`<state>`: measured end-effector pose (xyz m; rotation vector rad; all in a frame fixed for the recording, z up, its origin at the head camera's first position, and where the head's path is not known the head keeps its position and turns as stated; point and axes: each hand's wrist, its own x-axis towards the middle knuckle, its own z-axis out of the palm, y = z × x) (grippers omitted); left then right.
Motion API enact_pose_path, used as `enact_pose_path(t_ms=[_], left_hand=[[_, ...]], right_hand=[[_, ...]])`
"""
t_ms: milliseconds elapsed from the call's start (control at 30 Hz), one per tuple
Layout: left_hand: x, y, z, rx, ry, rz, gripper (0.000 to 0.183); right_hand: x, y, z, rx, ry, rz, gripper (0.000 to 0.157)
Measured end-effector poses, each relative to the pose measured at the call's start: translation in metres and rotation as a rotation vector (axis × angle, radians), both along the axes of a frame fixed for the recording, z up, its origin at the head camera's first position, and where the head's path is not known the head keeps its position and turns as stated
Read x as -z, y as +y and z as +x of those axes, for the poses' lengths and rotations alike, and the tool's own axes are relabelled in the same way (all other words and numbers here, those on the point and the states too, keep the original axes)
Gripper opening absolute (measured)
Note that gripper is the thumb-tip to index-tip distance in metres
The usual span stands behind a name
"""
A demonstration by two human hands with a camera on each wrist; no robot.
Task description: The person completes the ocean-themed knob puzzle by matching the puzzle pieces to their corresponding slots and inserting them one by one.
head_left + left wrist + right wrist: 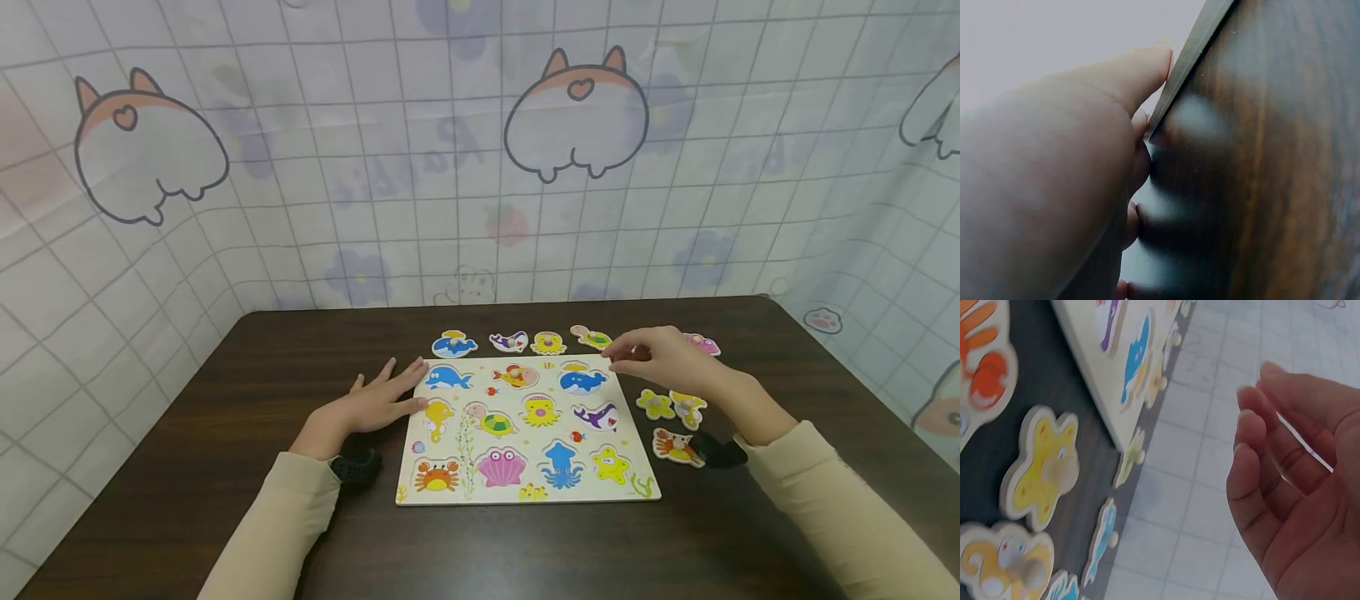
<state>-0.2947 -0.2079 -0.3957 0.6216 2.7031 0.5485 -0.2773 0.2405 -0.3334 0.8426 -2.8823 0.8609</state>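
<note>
A pale wooden puzzle board [491, 497] with printed sea animals lies on the table. My left hand [375, 406] rests at its upper left edge, fingers spread straight; in the left wrist view the thumb [1141, 72] lies along the board's edge. Over the top right corner is my right hand [663, 358], its thumb and fingers bent toward each other. The right wrist view shows nothing between those fingers [1249, 475]. Nearest to them is a knobbed turtle piece [592, 338]. A yellow starfish piece [656, 404] and a seahorse piece [687, 409] lie below that hand.
Behind the board stand a blue whale piece [453, 344], a purple whale piece [509, 342] and an octopus piece [548, 343]. A crab piece [675, 447] lies right of the board, a pink piece [703, 343] farther back. A patterned curtain [420, 208] hangs behind the table.
</note>
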Motion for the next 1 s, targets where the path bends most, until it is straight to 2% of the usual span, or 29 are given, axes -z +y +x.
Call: enact_pose_path(t_ms=[333,733,1000], left_hand=[[-0.001,0.000,0.000,0.003,0.002,0.000,0.077],[0.000,-0.001,-0.001,0.005,0.003,-0.007,0.078],[0.002,-0.002,-0.003,0.006,0.005,-0.009,0.078]], right_hand=[[0.013,0.038,-0.001,-0.093,-0.167,-0.003,0.022],[0.027,0.059,-0.005,-0.041,-0.268,0.030,0.017],[0.034,0.062,-0.007,-0.051,-0.236,0.072,0.015]])
